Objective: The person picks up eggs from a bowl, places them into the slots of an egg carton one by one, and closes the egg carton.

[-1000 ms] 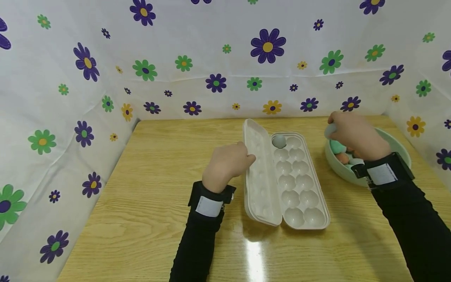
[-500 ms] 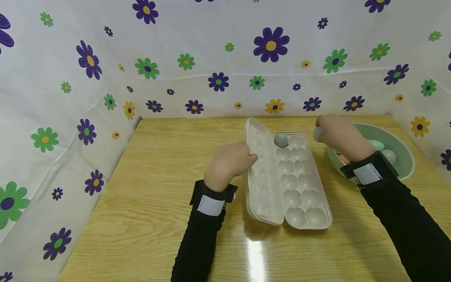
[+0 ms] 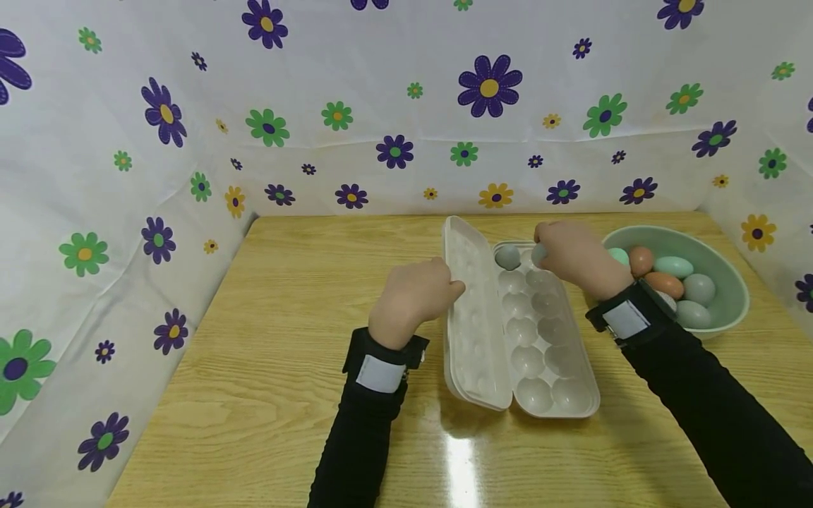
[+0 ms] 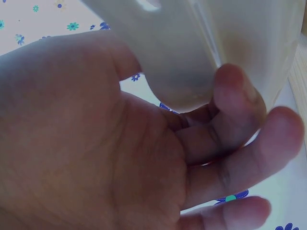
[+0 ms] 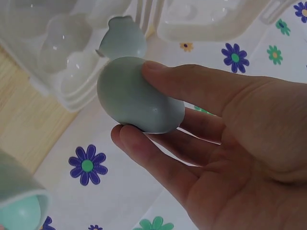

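Note:
Between thumb and fingertips my right hand (image 3: pixel 581 257) pinches a grey-green egg (image 5: pixel 134 93), just above the far right cup of the white egg carton (image 3: pixel 536 367). One grey egg (image 3: pixel 507 257) sits in the far left cup. My left hand (image 3: pixel 413 296) grips the outer edge of the carton's raised lid (image 3: pixel 476 339); in the left wrist view its fingers (image 4: pixel 235 96) curl at the translucent plastic.
To the right stands a pale green bowl (image 3: pixel 730 303) with several eggs in brown, grey and mint. All of it rests on a wooden table (image 3: pixel 286 353), with flowered cloth (image 3: pixel 356 70) behind and at the sides.
My right hand has carried the egg left from the bowl to over the carton's far end, so more of the bowl's eggs show. My left hand stays on the lid.

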Demonstrator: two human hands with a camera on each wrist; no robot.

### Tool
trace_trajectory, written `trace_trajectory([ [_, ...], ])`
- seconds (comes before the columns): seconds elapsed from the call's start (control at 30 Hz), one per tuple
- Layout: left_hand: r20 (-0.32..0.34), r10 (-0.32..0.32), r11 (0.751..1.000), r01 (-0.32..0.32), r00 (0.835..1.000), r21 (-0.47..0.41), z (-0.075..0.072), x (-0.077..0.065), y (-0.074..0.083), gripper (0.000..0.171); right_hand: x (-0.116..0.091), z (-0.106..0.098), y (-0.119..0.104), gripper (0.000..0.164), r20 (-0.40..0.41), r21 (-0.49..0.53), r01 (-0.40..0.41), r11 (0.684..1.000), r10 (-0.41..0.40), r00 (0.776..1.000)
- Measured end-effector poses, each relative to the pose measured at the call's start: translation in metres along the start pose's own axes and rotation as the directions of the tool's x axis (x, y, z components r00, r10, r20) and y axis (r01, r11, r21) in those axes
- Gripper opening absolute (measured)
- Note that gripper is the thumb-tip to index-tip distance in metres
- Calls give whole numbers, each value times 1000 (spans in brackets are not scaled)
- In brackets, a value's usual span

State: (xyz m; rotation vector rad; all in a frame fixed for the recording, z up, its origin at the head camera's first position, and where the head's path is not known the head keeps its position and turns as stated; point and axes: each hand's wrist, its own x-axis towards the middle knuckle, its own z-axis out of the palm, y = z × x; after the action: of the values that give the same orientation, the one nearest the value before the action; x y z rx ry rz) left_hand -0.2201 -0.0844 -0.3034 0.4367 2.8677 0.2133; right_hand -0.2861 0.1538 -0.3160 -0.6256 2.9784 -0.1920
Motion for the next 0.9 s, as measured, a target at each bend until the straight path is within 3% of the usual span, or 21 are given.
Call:
trace_trajectory([
  [0.33, -1, 4, 1000, -4, 1000, -12, -1, -1, 0, 39, 4, 17, -13, 24, -36, 25, 67, 997, -66, 997],
  [0.5, -2, 4, 1000, -4, 1000, -14, -1, -2, 0, 40, 7, 25, -16, 28, -29, 36, 64, 997, -63, 998],
  [0.9, -9, 6, 1000, -6, 1000, -21, 0, -1, 0, 38, 15, 43, -26, 13, -35, 102, 60, 993, -57, 998],
])
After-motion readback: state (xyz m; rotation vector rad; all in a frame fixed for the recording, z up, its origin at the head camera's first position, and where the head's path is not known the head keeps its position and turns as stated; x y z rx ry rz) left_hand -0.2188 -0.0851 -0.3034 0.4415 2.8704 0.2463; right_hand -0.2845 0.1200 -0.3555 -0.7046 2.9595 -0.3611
